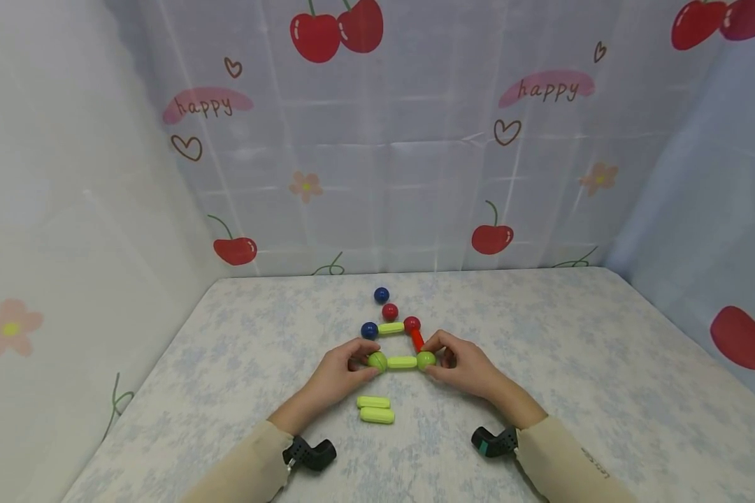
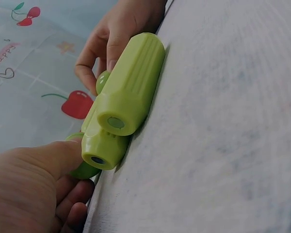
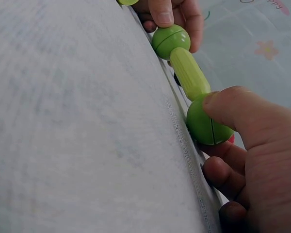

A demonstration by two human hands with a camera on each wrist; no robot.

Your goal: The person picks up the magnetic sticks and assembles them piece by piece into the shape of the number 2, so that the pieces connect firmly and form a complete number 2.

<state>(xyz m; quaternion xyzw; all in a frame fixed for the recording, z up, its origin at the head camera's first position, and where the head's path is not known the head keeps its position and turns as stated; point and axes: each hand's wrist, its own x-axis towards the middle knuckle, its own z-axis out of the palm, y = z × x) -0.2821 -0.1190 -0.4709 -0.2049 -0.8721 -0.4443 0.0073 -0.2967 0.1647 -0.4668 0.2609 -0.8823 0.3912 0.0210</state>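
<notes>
A green rod joins two green balls, lying on the table in the head view. My left hand pinches the left green ball between thumb and fingers. The right green ball is pinched by my right hand. From that ball a red rod runs back to a red ball. Another green rod links the red ball to a blue ball. The right wrist view shows the rod touching both green balls.
Two loose green rods lie side by side in front of the joined pieces. Behind them are a loose red ball and a loose blue ball. A printed curtain stands along the table's back edge.
</notes>
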